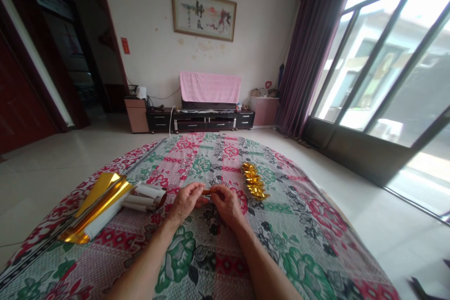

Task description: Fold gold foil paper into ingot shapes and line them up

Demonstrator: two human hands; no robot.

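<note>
Between my two hands is a small gold foil piece (206, 192), pinched at both ends over the middle of the patterned cloth. My left hand (186, 201) has its fingers closed on the left end. On the right end, the fingers of my right hand (226, 202) are closed too. To the right lies a row of several folded gold foil pieces (253, 181). Gold foil sheets (105, 204), partly rolled, rest on the left, beside several white paper rolls (146, 197).
A round table with a floral cloth (305, 267) fills the foreground. Beyond it stand a low black cabinet (206, 124), a screen under a pink cloth (210, 87) and side cabinets. Purple curtains (302, 51) and large windows are on the right.
</note>
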